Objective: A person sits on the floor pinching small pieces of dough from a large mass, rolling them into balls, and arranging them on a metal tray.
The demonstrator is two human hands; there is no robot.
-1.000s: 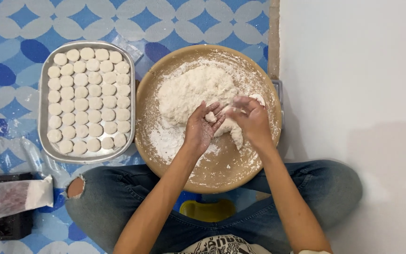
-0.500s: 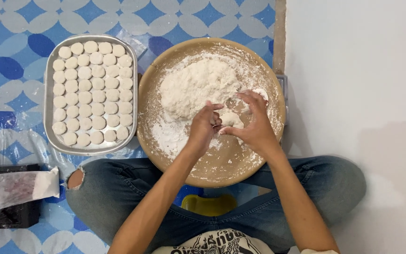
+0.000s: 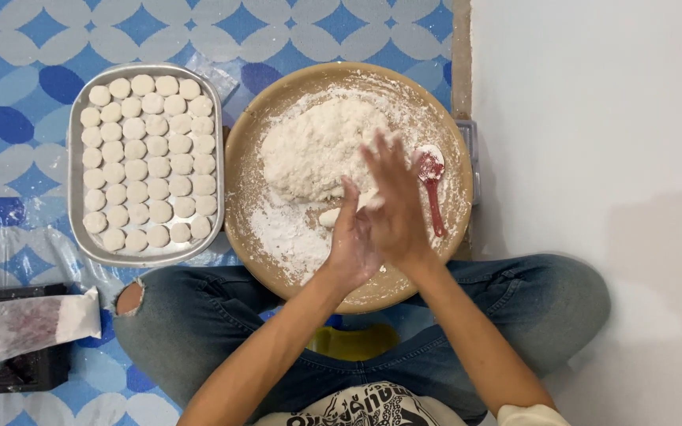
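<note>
I've got both palms pressed flat together over the round tray, left hand under right hand, fingers straight, rolling a dough bit I can't see btw them. Keep pressure light & even, stay over the flour pile.

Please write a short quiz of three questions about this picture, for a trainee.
1. True or false: the red plastic spoon lies inside the round tan tray.
2. Where is the rectangular metal tray of white dough discs? A) left of the round tray B) right of it
3. What are the left hand and right hand doing?

Key: 1 true. 2 A. 3 Pressed palm to palm above the floury dough heap.
</note>
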